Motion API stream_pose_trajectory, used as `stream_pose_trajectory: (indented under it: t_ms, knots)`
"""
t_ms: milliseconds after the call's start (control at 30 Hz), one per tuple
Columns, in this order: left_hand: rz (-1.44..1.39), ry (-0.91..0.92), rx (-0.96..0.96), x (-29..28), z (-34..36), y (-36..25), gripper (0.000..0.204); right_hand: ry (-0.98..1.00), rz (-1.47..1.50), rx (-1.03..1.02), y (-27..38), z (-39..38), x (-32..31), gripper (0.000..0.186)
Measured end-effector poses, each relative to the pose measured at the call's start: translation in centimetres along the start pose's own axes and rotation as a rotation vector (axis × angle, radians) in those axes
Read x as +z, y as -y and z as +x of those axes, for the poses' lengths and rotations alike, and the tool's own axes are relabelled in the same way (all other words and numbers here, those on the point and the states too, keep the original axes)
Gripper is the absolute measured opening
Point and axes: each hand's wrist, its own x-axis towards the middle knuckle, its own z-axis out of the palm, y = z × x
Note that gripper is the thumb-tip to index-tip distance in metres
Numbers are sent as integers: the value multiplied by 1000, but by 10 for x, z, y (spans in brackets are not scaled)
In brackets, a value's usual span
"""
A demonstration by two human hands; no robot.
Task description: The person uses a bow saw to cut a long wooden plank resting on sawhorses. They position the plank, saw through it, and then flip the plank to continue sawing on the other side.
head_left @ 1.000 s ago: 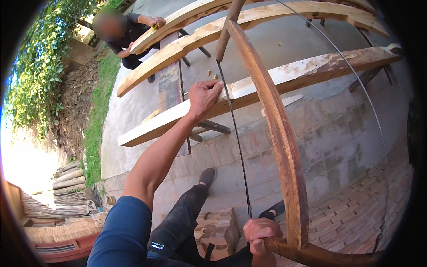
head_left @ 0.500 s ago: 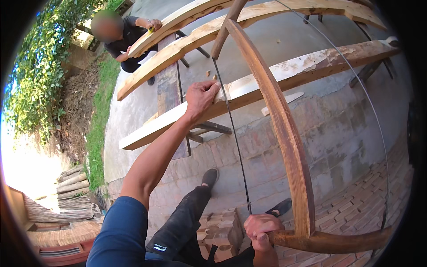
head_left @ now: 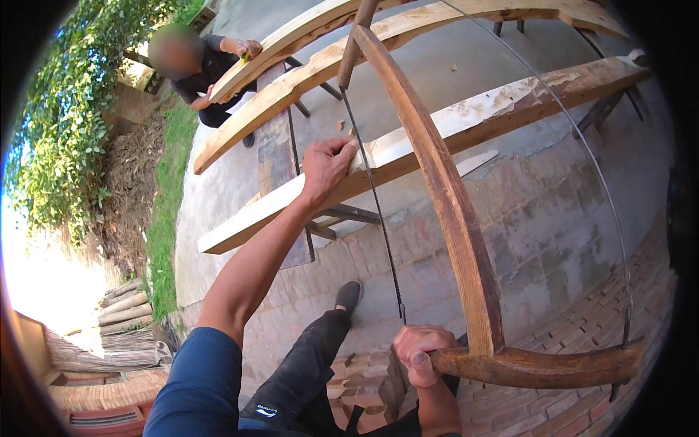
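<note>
My right hand (head_left: pixel 421 355) is wrapped round the near end of a wooden frame saw (head_left: pixel 444 182), at its lower crosspiece. The thin toothed blade (head_left: pixel 382 222) runs from beside that hand up to the far crosspiece, crossing a squared wooden beam (head_left: pixel 404 160). My left hand (head_left: pixel 328 169) lies on the beam just left of the blade, fingers curled and pressed together on its top face. A pale notch or cut mark shows in the wood beside the blade. How deep the blade sits there I cannot tell.
Another person (head_left: pixel 200 76) crouches at the far left, hands on a curved beam (head_left: pixel 306 36). A second beam (head_left: pixel 291 87) lies between. Low trestles (head_left: pixel 277 146) stand beneath. Stacked bricks (head_left: pixel 364 393) are by my feet; a wood offcut (head_left: pixel 477 163) lies beyond the ledge.
My right hand and the saw have moved a little away from me and leftward, the lower crosspiece rising in view. My left hand stays on the beam.
</note>
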Motion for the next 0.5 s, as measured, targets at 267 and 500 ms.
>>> stream_pose_trajectory:
  t_ms: [267, 500]
  knots:
    - [-39, -21, 4, -1, 2, 11, 31, 44, -46, 36, 33, -46, -9, 35]
    - [-55, 49, -43, 1, 8, 9, 30, 80, -51, -9, -3, -9, -17, 36]
